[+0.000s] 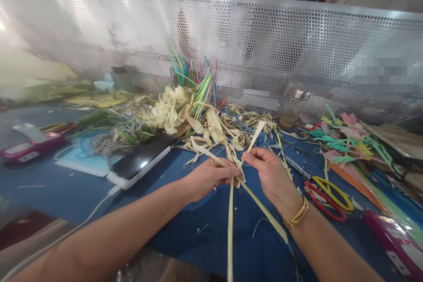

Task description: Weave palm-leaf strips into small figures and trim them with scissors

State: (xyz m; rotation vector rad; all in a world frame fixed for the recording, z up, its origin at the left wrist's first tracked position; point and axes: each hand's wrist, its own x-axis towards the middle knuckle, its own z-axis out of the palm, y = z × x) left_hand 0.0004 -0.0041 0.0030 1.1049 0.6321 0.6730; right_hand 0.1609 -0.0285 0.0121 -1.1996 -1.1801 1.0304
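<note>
The counter (194, 242) is carrying a leaf heap (214, 127) beyond and left of the scissors (309, 176). Nearer left of them, the left hand (211, 176) is pinching pale strips (230, 224) at their crossing; the right hand (271, 174) is gripping one. The crossing seems to be forming, ends trailing loose.

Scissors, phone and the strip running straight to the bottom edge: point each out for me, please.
Scissors (307, 175): head view, on the metal just above the handles.
Phone (139, 159): head view, on the dark screen.
Strip (230, 229): head view, on its lower length.
</note>
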